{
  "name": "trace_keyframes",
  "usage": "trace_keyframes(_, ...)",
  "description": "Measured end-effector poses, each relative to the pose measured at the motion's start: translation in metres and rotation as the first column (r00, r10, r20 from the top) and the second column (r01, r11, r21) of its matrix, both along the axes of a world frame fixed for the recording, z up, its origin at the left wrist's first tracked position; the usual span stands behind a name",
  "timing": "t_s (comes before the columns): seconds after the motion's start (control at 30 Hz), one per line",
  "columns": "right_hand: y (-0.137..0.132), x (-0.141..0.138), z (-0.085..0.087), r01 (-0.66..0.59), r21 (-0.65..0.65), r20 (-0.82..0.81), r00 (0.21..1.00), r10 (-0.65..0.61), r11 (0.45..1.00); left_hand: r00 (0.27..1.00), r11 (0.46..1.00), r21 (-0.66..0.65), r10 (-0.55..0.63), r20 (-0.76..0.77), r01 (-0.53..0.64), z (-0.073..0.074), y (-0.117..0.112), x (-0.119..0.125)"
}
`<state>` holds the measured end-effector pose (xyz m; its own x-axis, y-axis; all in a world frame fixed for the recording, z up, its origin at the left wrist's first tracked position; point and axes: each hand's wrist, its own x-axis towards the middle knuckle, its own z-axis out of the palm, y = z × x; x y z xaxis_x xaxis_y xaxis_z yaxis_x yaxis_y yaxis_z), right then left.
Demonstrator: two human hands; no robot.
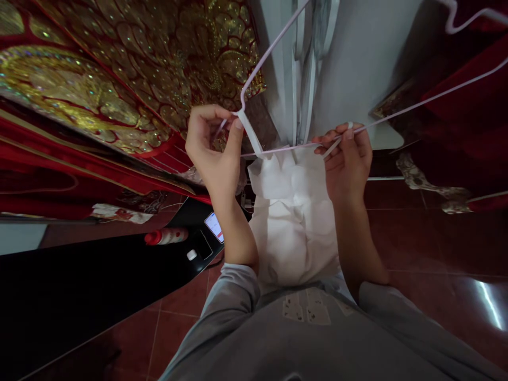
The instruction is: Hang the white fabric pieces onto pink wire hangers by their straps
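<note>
A pale pink wire clothes hanger is held up in front of me. From its lower bar hangs a thin white garment with narrow straps, reaching down toward my lap. My left hand pinches the hanger's left bend, where a white strap is looped over the wire. The fingers of my right hand are closed around the lower bar and another white strap, with a narrow white loop over one finger. Folds hide how the garment's upper edge meets the bar.
Red garments with gold sequins hang at left; dark red cloth is at right. White hangers stand against a pale wall ahead. A black table holds a red-capped bottle, a lit phone and a white earbud case.
</note>
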<state>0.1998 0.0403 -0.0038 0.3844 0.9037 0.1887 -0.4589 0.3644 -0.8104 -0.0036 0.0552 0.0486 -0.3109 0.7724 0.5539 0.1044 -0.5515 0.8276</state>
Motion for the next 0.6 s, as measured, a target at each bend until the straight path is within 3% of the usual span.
trace_keyframes(0.1, 0.001, 0.002, -0.001, 0.028, -0.008, -0.026, 0.999, -0.028, 1.0, 0.99, 0.99, 0.138, 0.022, 0.137, -0.041, -0.031, -0.002, 0.0)
trace_keyframes(0.13, 0.001, 0.002, -0.001, 0.032, -0.01, -0.028, 0.999, -0.032, 0.999, 0.976, 0.991, 0.12, 0.038, 0.214, -0.065, -0.043, -0.004, 0.003)
trace_keyframes(0.2, 0.003, 0.002, -0.003, 0.013, -0.014, -0.016, 1.0, -0.014, 1.0, 0.943, 0.995, -0.081, 0.077, 0.323, -0.053, -0.065, -0.011, 0.013)
trace_keyframes(0.27, 0.004, 0.001, -0.004, -0.004, -0.014, -0.002, 1.0, 0.004, 1.0, 0.896, 0.976, -0.182, -0.025, 0.444, 0.117, -0.078, -0.019, 0.027)
trace_keyframes(0.37, 0.004, -0.003, -0.007, 0.023, 0.012, -0.012, 1.0, -0.023, 1.0, 0.842, 0.963, -0.14, -0.126, 0.525, 0.231, -0.082, -0.027, 0.049)
trace_keyframes(0.6, -0.001, -0.006, -0.003, 0.015, -0.001, 0.007, 1.0, -0.015, 1.0, 0.901, 0.98, -0.11, -0.103, 0.421, 0.163, -0.071, -0.021, 0.051)
